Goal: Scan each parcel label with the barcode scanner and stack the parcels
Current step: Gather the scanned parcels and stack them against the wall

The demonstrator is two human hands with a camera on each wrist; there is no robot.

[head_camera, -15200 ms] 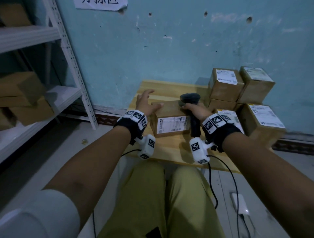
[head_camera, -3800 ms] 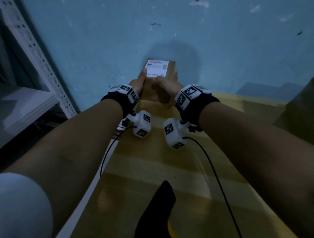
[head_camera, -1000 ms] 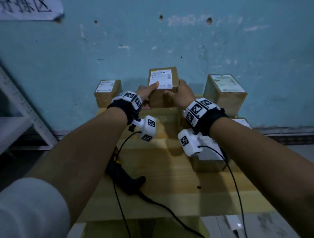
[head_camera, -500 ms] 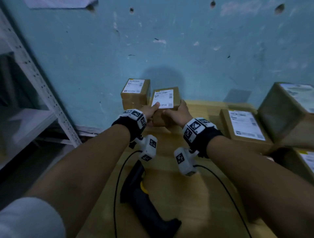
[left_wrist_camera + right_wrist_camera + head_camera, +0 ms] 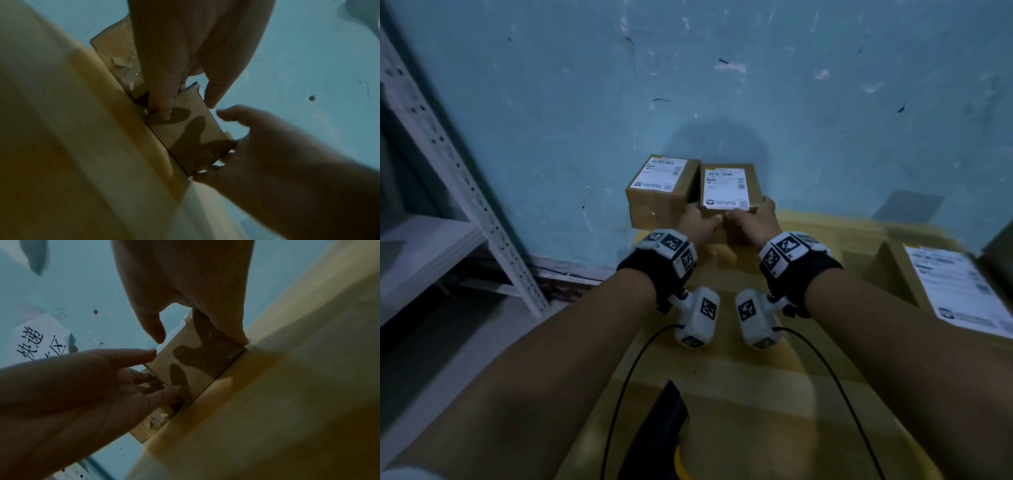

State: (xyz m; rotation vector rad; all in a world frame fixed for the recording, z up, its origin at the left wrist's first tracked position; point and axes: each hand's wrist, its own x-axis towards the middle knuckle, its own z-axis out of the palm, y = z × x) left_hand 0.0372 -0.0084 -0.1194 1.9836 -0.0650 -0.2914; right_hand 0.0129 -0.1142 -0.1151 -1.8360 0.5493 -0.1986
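A small brown parcel (image 5: 729, 186) with a white label on top stands on the wooden table (image 5: 756, 394), close against the blue wall. A second labelled parcel (image 5: 659, 192) stands right next to it on the left. My left hand (image 5: 698, 219) and right hand (image 5: 751, 219) flank the parcel. In the left wrist view my left hand (image 5: 188, 110) has its fingers down the gap between the two parcels, thumb lifted. In the right wrist view my right hand (image 5: 201, 341) lays straight fingers on the parcel's (image 5: 197, 369) right side. The black barcode scanner (image 5: 657, 435) lies near the table's front edge.
A larger labelled parcel (image 5: 945, 287) lies at the right of the table. A white metal shelf rack (image 5: 465, 192) stands left of the table. Wrist camera cables (image 5: 619, 394) trail over the table. A paper sign (image 5: 39, 344) hangs on the wall.
Both hands have carried the parcel leftward and down; it now rests on the table beside the left parcel. The thumbs have come off its top.
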